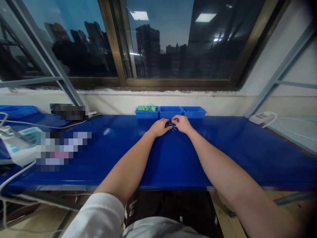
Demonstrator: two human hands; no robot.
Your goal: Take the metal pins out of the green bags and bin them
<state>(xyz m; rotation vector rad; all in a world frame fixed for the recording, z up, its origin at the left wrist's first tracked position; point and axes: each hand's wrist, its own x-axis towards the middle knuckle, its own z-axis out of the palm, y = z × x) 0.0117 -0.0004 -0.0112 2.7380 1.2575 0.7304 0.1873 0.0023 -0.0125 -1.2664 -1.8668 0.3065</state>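
In the head view, a small dark bundle (pixel 168 124) is held by the left hand (pixel 158 127), apparently between thumb and fingers; it is best kept steady and low over the blue table (pixel 173 162), so that no loose piece is dropped far. The right hand (pixel 182 124) is brought close beside it with fingers bent; whether anything is pinched there cannot be told. Light, precise fingertip handling seems called for. Thin, pale-glinting ends are shown, but finer detail is lost.
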